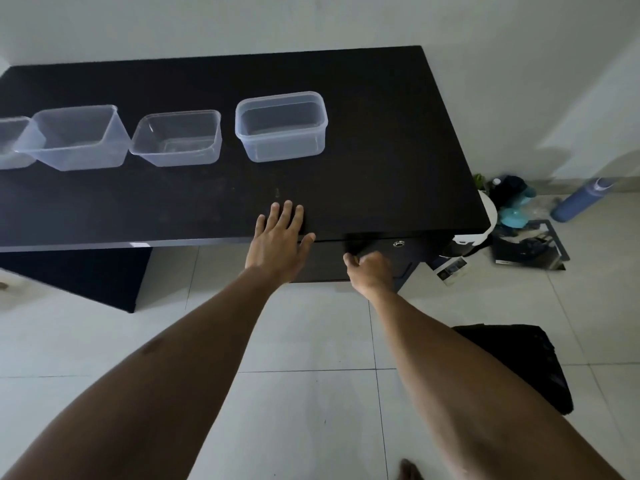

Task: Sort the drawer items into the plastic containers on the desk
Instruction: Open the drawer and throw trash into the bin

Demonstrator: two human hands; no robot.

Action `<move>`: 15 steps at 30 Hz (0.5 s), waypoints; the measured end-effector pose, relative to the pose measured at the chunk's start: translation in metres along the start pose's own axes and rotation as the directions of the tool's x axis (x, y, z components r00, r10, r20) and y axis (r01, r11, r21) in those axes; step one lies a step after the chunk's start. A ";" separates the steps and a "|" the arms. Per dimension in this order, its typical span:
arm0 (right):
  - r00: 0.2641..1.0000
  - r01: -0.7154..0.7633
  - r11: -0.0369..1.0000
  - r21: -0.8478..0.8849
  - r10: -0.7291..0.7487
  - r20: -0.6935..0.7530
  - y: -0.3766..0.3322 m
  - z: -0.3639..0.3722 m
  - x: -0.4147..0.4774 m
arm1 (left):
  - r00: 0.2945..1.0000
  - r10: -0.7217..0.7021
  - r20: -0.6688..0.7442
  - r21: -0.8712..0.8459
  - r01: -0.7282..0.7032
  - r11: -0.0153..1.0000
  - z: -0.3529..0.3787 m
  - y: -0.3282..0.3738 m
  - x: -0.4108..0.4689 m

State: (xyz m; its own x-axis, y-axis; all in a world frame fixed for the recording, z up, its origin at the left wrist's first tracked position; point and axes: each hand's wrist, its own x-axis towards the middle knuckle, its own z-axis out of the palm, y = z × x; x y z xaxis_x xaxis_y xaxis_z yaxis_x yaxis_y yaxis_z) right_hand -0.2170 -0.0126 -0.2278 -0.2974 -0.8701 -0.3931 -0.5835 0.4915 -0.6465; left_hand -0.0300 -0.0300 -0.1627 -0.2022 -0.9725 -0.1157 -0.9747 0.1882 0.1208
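Progress stands at nothing sorted yet. The four clear rectangular plastic containers [281, 126] sit in a row along the black rectangular desk [381, 161], the leftmost cut off by the frame edge. Every one that we can see into holds nothing. The black drawer [403, 252], with its small round metal lock [399, 243], lies under the desk's right end and looks closed or barely cracked; its contents are hidden from us. Our left hand [278, 242] lies flat, fingers straight, on the desk's front edge, as if to brace. Our right hand [370, 271] is curled round the top lip of the drawer front, gripping it. We judge this the opening pull: the drawer has to come out, then each item must go into its container.
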 end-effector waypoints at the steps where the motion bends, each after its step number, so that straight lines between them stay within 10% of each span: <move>1: 0.999 0.021 1.000 -0.019 -0.021 -0.027 0.000 0.000 -0.003 | 1.000 -0.008 0.000 -0.009 0.008 1.000 0.001 0.001 -0.001; 15: 0.991 0.096 0.993 -0.070 -0.102 -0.084 0.026 0.007 -0.049 | 0.999 -0.002 0.036 -0.081 0.005 0.997 -0.007 -0.001 -0.001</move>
State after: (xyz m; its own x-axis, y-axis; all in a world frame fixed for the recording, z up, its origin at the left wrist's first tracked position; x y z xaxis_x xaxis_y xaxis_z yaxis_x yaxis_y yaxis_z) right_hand -0.2128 0.0431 -0.2299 -0.2987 -0.9158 -0.2686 -0.6611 0.4016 -0.6338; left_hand -0.0283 -0.0300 -0.1563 -0.2033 -0.9674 -0.1513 -0.9647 0.1715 0.1997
